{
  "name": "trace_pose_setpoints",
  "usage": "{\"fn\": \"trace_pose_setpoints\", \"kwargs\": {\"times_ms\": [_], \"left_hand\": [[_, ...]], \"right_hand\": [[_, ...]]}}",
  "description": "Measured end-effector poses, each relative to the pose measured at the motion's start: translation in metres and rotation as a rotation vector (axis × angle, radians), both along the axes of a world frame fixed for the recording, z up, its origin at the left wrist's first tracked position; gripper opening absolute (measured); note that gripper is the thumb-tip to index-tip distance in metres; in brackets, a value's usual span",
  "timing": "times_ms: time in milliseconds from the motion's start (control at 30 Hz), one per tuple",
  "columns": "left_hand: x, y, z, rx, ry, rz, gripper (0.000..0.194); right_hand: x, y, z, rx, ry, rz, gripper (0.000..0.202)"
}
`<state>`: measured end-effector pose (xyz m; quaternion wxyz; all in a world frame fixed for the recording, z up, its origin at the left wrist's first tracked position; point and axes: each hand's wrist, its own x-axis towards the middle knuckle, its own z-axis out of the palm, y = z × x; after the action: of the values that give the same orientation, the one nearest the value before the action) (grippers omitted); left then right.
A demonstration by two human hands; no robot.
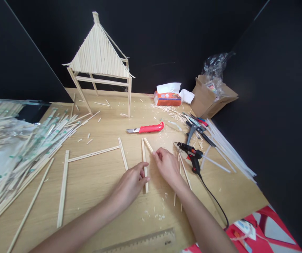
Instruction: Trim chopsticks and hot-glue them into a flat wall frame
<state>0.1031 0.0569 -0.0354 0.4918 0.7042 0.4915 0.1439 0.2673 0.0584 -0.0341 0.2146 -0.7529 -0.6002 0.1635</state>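
Note:
My right hand pinches the near end of a short wooden stick, whose far end meets the top of another stick. That second wooden stick lies upright in view on the table, under the fingers of my left hand. The left thumb and forefinger are spread apart across it, and I cannot tell how firmly they touch it. Left of my hands, an H-like frame of joined sticks lies flat, its right leg partly behind my left hand. A red utility knife rests beyond both hands, blade out.
A stick-built house model stands at the back left. Loose and plastic-wrapped sticks spread along the left. To the right lie a corded glue gun, pliers and white glue sticks. A tissue pack, cardboard box and ruler surround the workspace.

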Motion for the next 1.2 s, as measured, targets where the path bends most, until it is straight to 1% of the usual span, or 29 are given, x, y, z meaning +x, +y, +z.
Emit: {"fn": "trace_pose_setpoints", "kwargs": {"times_ms": [100, 167, 233, 300, 367, 433, 500, 600, 667, 733, 800, 967, 1100, 1200], "left_hand": [[-0.002, 0.000, -0.008, 0.054, 0.074, -0.057, 0.045], [-0.003, 0.000, -0.009, 0.093, 0.152, -0.100, 0.047], [-0.003, 0.000, -0.006, 0.135, 0.246, -0.144, 0.048], [-0.003, 0.000, 0.001, 0.192, 0.331, -0.188, 0.047], [-0.002, -0.002, 0.009, 0.288, 0.404, -0.220, 0.044], [-0.001, -0.004, 0.012, 0.427, 0.462, -0.243, 0.040], [-0.001, -0.004, 0.006, 0.587, 0.487, -0.258, 0.042], [-0.001, -0.002, -0.013, 0.794, 0.457, -0.276, 0.057], [-0.002, 0.000, -0.026, 0.865, 0.462, -0.283, 0.060], [-0.004, 0.001, -0.035, 0.884, 0.490, -0.290, 0.058], [-0.005, 0.001, -0.038, 0.883, 0.508, -0.293, 0.056], [-0.007, -0.001, -0.036, 0.873, 0.495, -0.285, 0.055], [-0.007, -0.004, -0.034, 0.875, 0.521, -0.293, 0.053], [-0.008, -0.004, -0.034, 0.898, 0.534, -0.298, 0.055]], "right_hand": [[-0.002, 0.000, -0.002, -0.043, -0.131, 0.018, 0.028], [-0.003, 0.001, -0.004, -0.057, -0.206, 0.029, 0.030], [-0.003, 0.001, -0.005, -0.059, -0.261, 0.045, 0.032], [-0.002, 0.001, -0.004, -0.051, -0.296, 0.058, 0.030], [-0.002, 0.001, -0.002, -0.037, -0.315, 0.070, 0.027], [-0.001, 0.000, 0.000, -0.019, -0.319, 0.081, 0.024], [-0.002, -0.002, 0.001, -0.002, -0.312, 0.096, 0.023], [-0.002, -0.004, 0.000, 0.005, -0.297, 0.129, 0.022], [-0.002, -0.003, -0.001, 0.000, -0.292, 0.146, 0.021], [-0.002, -0.003, -0.002, -0.004, -0.292, 0.149, 0.021], [-0.002, -0.002, -0.003, -0.004, -0.293, 0.147, 0.022], [-0.004, -0.001, -0.001, -0.002, -0.290, 0.137, 0.022], [0.005, -0.010, 0.010, 0.008, -0.287, 0.108, 0.025], [0.021, -0.032, 0.024, 0.011, -0.300, -0.004, 0.026]]}}
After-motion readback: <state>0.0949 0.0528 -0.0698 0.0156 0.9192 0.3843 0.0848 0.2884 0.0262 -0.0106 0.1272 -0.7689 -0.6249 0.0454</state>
